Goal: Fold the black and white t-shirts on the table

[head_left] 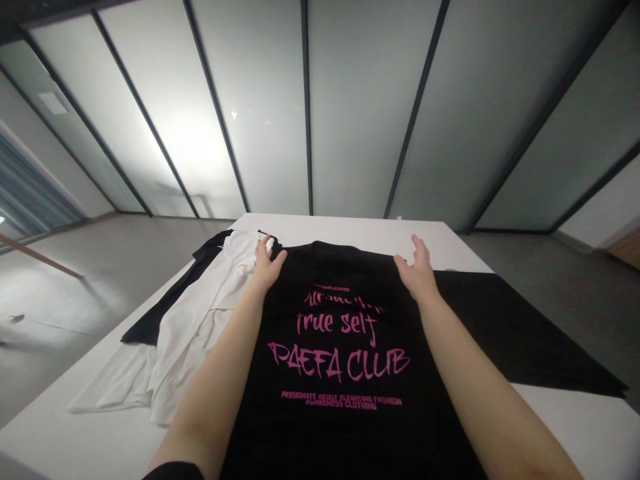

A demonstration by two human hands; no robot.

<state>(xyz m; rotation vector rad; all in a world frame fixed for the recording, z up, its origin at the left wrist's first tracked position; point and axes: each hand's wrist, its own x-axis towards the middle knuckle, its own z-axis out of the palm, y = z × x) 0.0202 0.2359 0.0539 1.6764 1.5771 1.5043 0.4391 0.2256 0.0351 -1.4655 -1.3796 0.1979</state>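
Observation:
A black T-shirt (345, 427) with pink lettering on it lies spread out in front of me, its collar end away from me. My left hand (270, 263) is at the shirt's far left corner, thumb and fingers apart, close to some white fabric. At the far right corner is my right hand (417, 270), also with its fingers spread and the thumb by the shirt's edge. Neither hand visibly grips the cloth. Slight wrinkles run across the upper lines of print.
Rumpled white clothing (195, 333) lies on the left, with black fabric (175, 300) partly beneath it. To the right, a flat black garment (515, 333) reaches the edge of the white table (370, 230). Frosted glass panels (350, 107) stand behind.

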